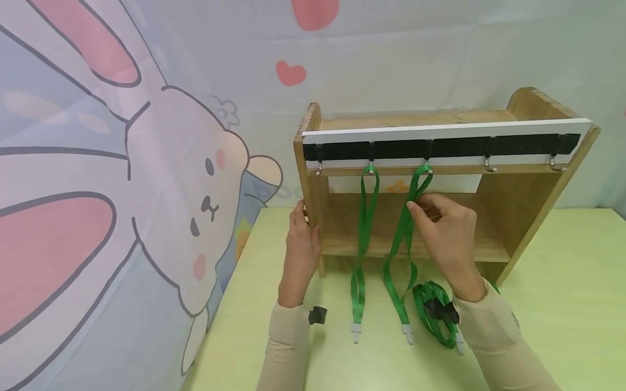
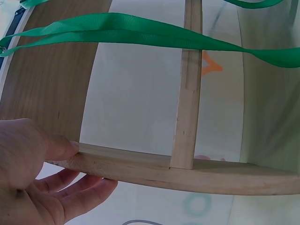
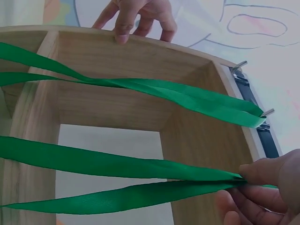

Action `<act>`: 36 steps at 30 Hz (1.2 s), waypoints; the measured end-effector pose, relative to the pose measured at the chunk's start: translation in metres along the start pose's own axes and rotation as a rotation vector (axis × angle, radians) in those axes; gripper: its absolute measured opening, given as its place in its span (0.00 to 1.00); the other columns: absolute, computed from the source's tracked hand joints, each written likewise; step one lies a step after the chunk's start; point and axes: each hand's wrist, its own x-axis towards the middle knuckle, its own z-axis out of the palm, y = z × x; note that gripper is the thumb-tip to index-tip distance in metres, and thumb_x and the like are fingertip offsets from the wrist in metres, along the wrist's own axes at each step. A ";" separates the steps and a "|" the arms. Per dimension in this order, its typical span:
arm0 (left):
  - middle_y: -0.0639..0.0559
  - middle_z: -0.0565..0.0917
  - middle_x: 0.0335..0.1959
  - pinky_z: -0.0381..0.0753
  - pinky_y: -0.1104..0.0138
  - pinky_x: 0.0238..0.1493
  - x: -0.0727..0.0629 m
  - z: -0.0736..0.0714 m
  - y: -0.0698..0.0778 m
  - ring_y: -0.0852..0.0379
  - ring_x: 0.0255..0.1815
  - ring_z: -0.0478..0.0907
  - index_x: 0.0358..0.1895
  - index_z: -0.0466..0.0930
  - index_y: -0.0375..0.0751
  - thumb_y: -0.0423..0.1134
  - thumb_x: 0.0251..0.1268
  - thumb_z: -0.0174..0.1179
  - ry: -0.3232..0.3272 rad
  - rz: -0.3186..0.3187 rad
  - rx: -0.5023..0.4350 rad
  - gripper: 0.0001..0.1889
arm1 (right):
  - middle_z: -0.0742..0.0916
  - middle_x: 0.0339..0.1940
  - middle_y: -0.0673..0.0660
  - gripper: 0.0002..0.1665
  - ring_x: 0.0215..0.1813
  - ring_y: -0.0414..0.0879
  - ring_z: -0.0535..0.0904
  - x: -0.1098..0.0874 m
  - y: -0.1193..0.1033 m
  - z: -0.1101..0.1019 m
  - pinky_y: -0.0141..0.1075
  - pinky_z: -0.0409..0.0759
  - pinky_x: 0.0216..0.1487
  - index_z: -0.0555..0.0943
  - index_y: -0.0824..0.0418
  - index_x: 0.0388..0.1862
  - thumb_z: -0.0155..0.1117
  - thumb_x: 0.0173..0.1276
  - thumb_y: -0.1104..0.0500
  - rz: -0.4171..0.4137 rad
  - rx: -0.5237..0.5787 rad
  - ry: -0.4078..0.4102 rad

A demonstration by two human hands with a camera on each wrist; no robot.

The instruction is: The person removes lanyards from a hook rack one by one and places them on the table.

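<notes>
My left hand (image 1: 301,244) grips the left side panel of a wooden shelf (image 1: 313,217), thumb on the front edge and fingers behind, as the left wrist view shows. In my right hand (image 1: 447,231) a green lanyard (image 1: 402,233) is pinched between thumb and fingers. The top loop of that lanyard is on the middle hook (image 1: 428,169). To its left a second green lanyard (image 1: 363,233) hangs from another hook (image 1: 371,169), its grey clip (image 1: 356,332) pointing down. Below my right wrist, bundled green lanyards (image 1: 435,320) lie on the table, partly hidden by the sleeve.
A white rail with a black strip (image 1: 455,146) runs along the shelf's top front. Two bare hooks, one (image 1: 489,165) nearer the middle and one (image 1: 555,163) at the right end, hang from it. The pale green table (image 1: 577,304) spreads around the shelf; a printed rabbit curtain (image 1: 161,217) stands left.
</notes>
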 end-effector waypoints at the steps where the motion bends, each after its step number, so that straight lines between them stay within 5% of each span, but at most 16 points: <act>1: 0.30 0.70 0.56 0.86 0.52 0.47 0.000 0.000 0.000 0.34 0.52 0.81 0.72 0.52 0.29 0.21 0.71 0.56 -0.003 -0.001 0.001 0.31 | 0.87 0.23 0.59 0.04 0.24 0.39 0.78 0.000 0.001 0.000 0.19 0.69 0.29 0.87 0.70 0.31 0.71 0.64 0.68 0.003 -0.009 -0.001; 8: 0.29 0.70 0.57 0.86 0.51 0.46 -0.001 -0.002 0.000 0.33 0.52 0.81 0.72 0.52 0.29 0.21 0.71 0.56 0.006 0.004 0.013 0.31 | 0.86 0.20 0.58 0.06 0.22 0.26 0.72 0.001 0.001 0.001 0.20 0.68 0.25 0.86 0.69 0.28 0.70 0.64 0.69 0.002 -0.017 0.002; 21: 0.29 0.69 0.57 0.86 0.52 0.48 -0.001 -0.001 -0.003 0.34 0.53 0.80 0.72 0.52 0.27 0.21 0.71 0.56 0.002 0.029 0.008 0.31 | 0.87 0.21 0.58 0.04 0.23 0.25 0.73 -0.002 -0.006 -0.015 0.18 0.70 0.28 0.87 0.69 0.29 0.69 0.64 0.72 -0.047 0.026 0.037; 36: 0.29 0.70 0.57 0.86 0.51 0.46 0.002 0.002 -0.003 0.33 0.52 0.81 0.71 0.53 0.27 0.20 0.70 0.55 0.010 0.026 0.018 0.30 | 0.90 0.26 0.60 0.03 0.29 0.21 0.77 -0.028 0.011 -0.027 0.15 0.74 0.31 0.87 0.70 0.30 0.70 0.61 0.75 -0.031 0.016 -0.068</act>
